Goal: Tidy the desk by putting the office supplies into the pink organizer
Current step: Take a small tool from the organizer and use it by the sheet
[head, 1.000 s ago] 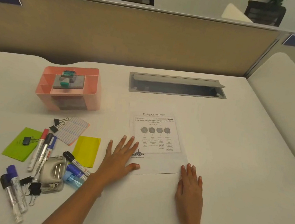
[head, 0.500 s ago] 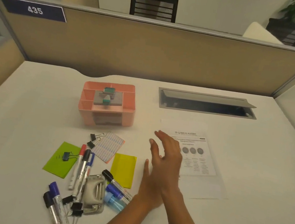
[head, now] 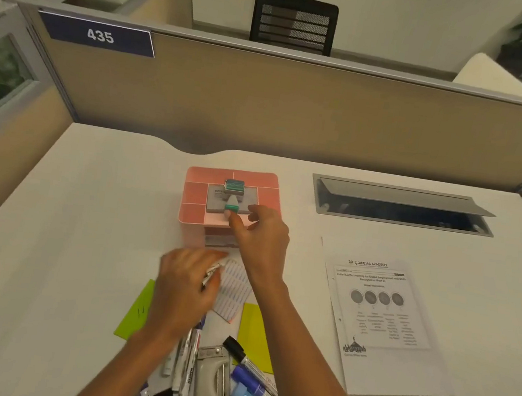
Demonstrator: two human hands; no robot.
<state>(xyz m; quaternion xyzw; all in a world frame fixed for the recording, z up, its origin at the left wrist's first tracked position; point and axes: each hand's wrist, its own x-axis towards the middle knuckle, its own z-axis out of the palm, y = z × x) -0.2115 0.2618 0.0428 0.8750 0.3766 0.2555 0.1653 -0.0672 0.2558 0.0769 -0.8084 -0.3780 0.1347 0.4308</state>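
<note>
Pink organizer (head: 197, 173), a smooth plastic box with squared compartments, sits toward the back of the matte white desk (head: 67, 240), just beyond both my hands. A flat grey rectangular block (head: 250, 196) lies across its top with a small teal-tipped piece (head: 231, 208) on it. My right hand (head: 264, 237) reaches over the front rim, index finger straight with its tip at the teal end, thumb apart, gripping nothing. My left hand (head: 186, 284), blurred, is curled round a binder clip (head: 214, 271) whose thin silver wire handles poke out past my fingers. Around my wrists lie a ruled label sheet (head: 236, 290), a lime-green note (head: 135, 314), a yellow note (head: 253, 331), round-barrelled markers (head: 188, 360) and a rounded grey hole punch (head: 213, 386). A printed paper (head: 382, 321) lies flat to the right.
</note>
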